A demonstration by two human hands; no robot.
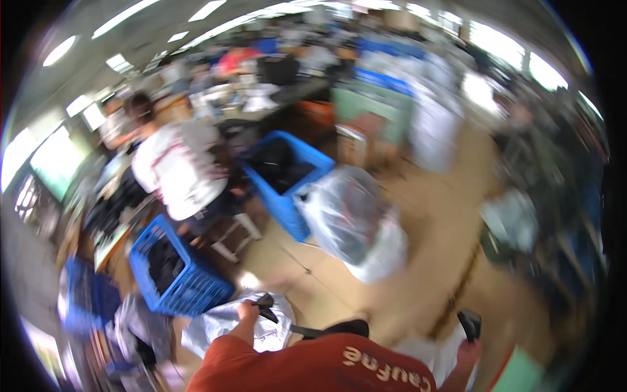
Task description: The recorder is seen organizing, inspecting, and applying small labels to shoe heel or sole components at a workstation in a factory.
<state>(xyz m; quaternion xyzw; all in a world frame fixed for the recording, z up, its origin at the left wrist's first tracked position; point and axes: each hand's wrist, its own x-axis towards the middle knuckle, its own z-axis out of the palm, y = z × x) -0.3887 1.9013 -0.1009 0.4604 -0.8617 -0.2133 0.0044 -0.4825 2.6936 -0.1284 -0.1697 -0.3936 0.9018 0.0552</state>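
Observation:
At the lower middle, my left hand (248,311) is closed around a small black object (266,307) whose kind is blurred. It is above a white plastic sack (215,330) on the floor. Far to the right, my right hand (468,354) grips a similar black object (470,324), its upper end sticking up past the fingers. Both arms are apart, with my red shirt between them. A dark strap-like strip (305,331) shows by the shirt, but I cannot tell what it joins.
Blue plastic crates (179,291) with dark cloth stand at left; another blue crate (287,212) is ahead. Beside it sits a stuffed clear plastic bag (346,215). A person in a white shirt (179,166) sits at a table. Dark blurred piles (548,170) line the right.

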